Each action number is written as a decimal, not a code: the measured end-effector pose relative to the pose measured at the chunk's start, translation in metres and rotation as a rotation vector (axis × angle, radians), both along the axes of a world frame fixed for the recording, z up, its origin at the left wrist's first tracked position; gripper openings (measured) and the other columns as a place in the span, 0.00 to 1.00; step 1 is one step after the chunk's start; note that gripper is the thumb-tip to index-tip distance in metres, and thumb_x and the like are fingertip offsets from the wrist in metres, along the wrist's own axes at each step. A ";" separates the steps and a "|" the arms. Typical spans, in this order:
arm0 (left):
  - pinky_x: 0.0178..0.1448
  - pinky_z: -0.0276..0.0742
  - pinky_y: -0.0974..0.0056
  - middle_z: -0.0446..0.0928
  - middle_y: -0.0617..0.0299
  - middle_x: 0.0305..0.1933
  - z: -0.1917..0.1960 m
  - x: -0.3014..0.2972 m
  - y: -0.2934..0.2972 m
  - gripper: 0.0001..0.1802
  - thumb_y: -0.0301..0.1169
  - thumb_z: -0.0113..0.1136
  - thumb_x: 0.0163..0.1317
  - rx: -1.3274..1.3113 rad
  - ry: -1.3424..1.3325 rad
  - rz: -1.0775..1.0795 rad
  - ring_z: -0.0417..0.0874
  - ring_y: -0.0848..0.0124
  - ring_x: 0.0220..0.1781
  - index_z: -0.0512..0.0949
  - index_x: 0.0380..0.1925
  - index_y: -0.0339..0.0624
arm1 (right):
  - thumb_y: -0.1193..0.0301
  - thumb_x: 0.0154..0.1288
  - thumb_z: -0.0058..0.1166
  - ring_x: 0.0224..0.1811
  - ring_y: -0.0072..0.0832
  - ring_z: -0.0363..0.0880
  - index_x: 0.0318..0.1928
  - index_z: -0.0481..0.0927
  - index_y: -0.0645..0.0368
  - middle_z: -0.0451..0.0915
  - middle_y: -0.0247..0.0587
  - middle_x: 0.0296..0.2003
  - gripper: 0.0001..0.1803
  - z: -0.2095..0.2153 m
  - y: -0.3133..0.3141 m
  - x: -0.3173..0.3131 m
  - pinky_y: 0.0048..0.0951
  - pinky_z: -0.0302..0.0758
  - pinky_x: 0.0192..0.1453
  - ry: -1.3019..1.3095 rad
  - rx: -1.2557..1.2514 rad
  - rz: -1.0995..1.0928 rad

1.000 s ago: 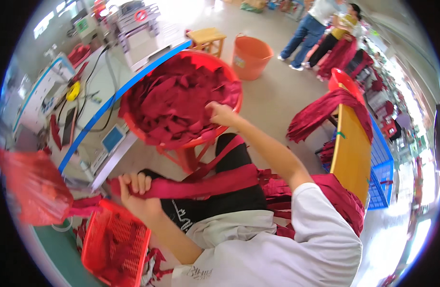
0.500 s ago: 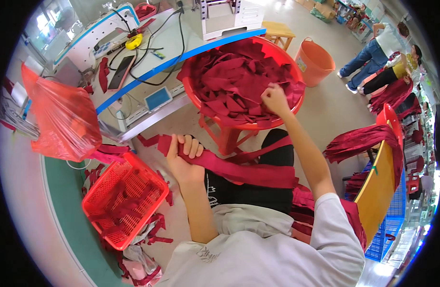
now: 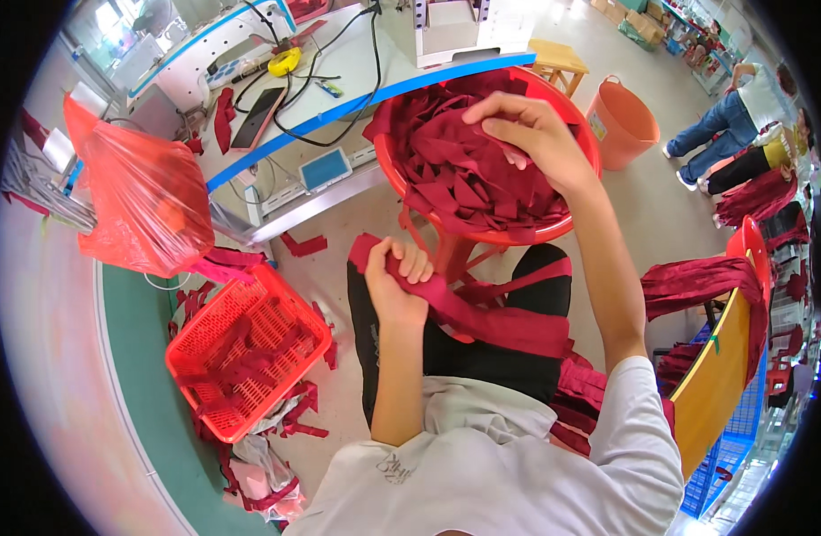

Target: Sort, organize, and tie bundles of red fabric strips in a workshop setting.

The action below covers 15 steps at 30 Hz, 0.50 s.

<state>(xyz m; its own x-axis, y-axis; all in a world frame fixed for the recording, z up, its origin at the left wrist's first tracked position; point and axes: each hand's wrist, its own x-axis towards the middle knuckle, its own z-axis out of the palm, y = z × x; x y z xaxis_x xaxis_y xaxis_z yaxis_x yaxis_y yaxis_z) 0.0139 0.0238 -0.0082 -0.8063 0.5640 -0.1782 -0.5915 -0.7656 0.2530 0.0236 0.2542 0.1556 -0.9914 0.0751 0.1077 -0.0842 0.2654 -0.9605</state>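
Observation:
My left hand [image 3: 402, 284] is closed around a bundle of dark red fabric strips [image 3: 509, 323] that runs across my lap to the right. The upper end of the bundle pokes out past my fist. My right hand [image 3: 544, 138] hovers over a red basin [image 3: 586, 165] heaped with cut dark red fabric pieces [image 3: 455, 170]. Its fingers are bent and apart, and I see nothing between them. More dark red fabric [image 3: 578, 393] lies beside my right thigh.
A red basket [image 3: 259, 353] with fabric scraps sits on the floor at left, below a red plastic bag [image 3: 142, 192]. The blue-edged table [image 3: 339, 114] holds a phone and cables. An orange bucket [image 3: 620, 125] and a wooden board [image 3: 719, 375] stand at right. Two people are further off.
My right hand has lifted from the fabric pile toward the table, its fingers spreading from a curled grip. My left hand still grips the strips, and the whole view has shifted slightly.

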 end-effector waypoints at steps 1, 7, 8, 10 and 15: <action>0.25 0.56 0.69 0.58 0.69 0.16 0.001 0.005 0.010 0.15 0.36 0.46 0.68 -0.036 -0.006 -0.029 0.58 0.76 0.17 0.65 0.21 0.47 | 0.78 0.67 0.48 0.28 0.17 0.73 0.50 0.80 0.64 0.77 0.34 0.38 0.13 0.017 -0.015 0.009 0.17 0.72 0.32 0.147 -0.011 0.048; 0.25 0.56 0.69 0.59 0.71 0.15 -0.018 0.037 0.057 0.16 0.39 0.45 0.70 -0.117 0.005 -0.253 0.59 0.77 0.17 0.70 0.24 0.46 | 0.80 0.66 0.42 0.54 0.45 0.79 0.64 0.67 0.74 0.69 0.54 0.62 0.25 0.056 -0.029 0.042 0.42 0.77 0.59 0.621 0.110 0.232; 0.25 0.57 0.70 0.60 0.71 0.16 -0.017 0.044 0.061 0.16 0.39 0.45 0.70 -0.144 0.004 -0.243 0.59 0.78 0.17 0.70 0.24 0.46 | 0.76 0.67 0.45 0.59 0.51 0.75 0.61 0.70 0.71 0.69 0.54 0.61 0.22 0.046 -0.028 0.041 0.46 0.76 0.61 0.766 -0.022 0.311; 0.24 0.58 0.70 0.59 0.71 0.15 -0.015 0.048 0.065 0.19 0.46 0.43 0.72 -0.137 0.053 -0.271 0.60 0.77 0.16 0.71 0.26 0.47 | 0.76 0.66 0.48 0.52 0.42 0.80 0.50 0.78 0.72 0.80 0.54 0.47 0.16 0.048 -0.029 0.066 0.40 0.72 0.60 0.730 -0.199 0.324; 0.20 0.58 0.71 0.57 0.73 0.13 0.001 0.054 0.075 0.34 0.67 0.32 0.69 0.246 -0.096 -0.510 0.61 0.77 0.13 0.71 0.30 0.48 | 0.71 0.50 0.61 0.35 0.43 0.83 0.41 0.83 0.68 0.84 0.47 0.40 0.17 -0.003 -0.039 0.130 0.43 0.71 0.52 0.607 -0.232 0.097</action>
